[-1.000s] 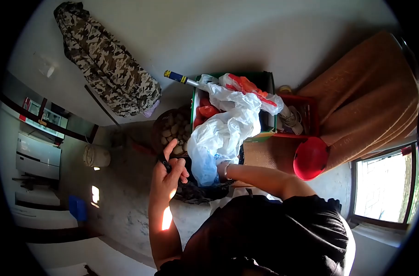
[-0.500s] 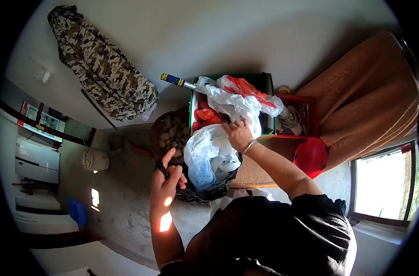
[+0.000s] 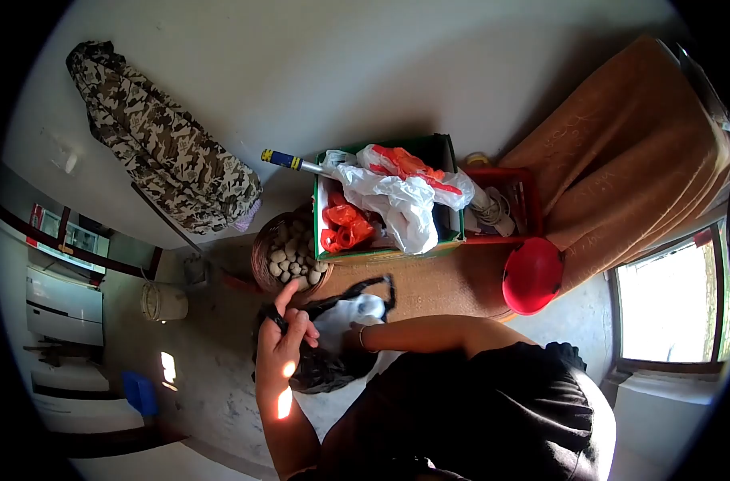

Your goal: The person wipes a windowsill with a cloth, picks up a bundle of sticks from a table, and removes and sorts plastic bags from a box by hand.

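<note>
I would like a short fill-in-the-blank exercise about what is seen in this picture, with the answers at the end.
1. The left hand grips the handle of a ____ plastic bag.
2. The right hand reaches ____ that bag, which holds something white.
3. The round basket beside the green box is full of ____.
4. The bowl on the mat is ____.

Answers: black; into; potatoes; red

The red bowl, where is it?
In the head view, the red bowl sits right of the middle, at the edge of the brown mat, just below the red crate.
</note>
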`<state>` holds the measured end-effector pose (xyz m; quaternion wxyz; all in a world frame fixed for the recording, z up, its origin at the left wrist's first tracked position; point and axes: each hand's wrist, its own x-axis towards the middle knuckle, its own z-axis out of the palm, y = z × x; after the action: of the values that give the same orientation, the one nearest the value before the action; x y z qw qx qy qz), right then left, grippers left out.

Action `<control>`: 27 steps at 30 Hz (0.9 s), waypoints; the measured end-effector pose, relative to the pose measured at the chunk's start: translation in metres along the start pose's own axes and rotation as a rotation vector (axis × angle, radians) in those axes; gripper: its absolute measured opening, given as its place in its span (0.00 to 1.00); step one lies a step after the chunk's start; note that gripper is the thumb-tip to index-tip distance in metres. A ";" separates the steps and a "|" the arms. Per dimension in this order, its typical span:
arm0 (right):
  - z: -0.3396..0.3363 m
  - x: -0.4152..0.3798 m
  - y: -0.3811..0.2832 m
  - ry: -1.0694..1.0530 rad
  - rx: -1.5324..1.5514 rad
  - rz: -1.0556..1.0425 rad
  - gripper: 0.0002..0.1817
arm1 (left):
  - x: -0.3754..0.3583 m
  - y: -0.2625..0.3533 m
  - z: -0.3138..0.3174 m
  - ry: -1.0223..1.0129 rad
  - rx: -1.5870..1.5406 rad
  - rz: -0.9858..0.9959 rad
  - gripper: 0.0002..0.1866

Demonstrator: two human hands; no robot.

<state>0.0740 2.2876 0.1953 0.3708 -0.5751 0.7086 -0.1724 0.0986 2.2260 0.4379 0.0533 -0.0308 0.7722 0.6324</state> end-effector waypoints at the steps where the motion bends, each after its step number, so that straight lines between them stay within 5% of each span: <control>1: -0.001 -0.003 -0.001 -0.066 -0.014 0.057 0.19 | -0.002 0.001 -0.001 -0.025 -0.003 0.020 0.21; 4: -0.023 -0.038 0.019 -0.120 0.076 0.106 0.23 | -0.009 -0.008 -0.011 0.027 -0.003 -0.002 0.20; 7: -0.101 -0.090 0.046 0.571 0.297 -0.387 0.17 | -0.014 -0.016 -0.019 0.107 -0.008 -0.029 0.19; 8: -0.147 -0.141 0.024 0.720 0.447 -0.142 0.14 | -0.016 -0.017 -0.021 0.121 0.008 -0.053 0.19; 10: -0.186 -0.166 0.077 1.267 0.380 0.005 0.10 | -0.018 -0.023 -0.022 0.138 -0.015 -0.077 0.17; 12: -0.206 -0.189 0.139 1.546 0.296 0.363 0.14 | -0.020 -0.027 -0.022 0.128 0.028 -0.069 0.16; 14: -0.201 -0.201 0.185 1.579 0.078 0.733 0.20 | -0.021 -0.032 -0.022 0.114 0.072 -0.080 0.14; 17: -0.178 -0.194 0.193 1.320 0.047 1.129 0.35 | -0.022 -0.038 -0.023 0.122 0.147 -0.079 0.13; 21: -0.183 -0.202 0.187 1.042 0.328 1.138 0.34 | -0.022 -0.030 -0.019 0.150 0.178 -0.117 0.13; 23: -0.191 -0.215 0.177 1.185 0.361 0.891 0.29 | -0.021 -0.030 -0.018 0.148 0.160 -0.121 0.13; 25: -0.194 -0.223 0.163 1.386 0.399 0.873 0.22 | -0.019 -0.031 -0.017 0.147 0.136 -0.121 0.13; 27: -0.194 -0.235 0.170 1.644 0.298 0.514 0.18 | -0.015 -0.033 -0.016 0.137 0.087 -0.078 0.14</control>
<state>-0.1683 2.5210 0.2876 -0.1589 -0.0363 0.8293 -0.5345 0.1164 2.2036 0.4104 0.0260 -0.1018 0.7989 0.5922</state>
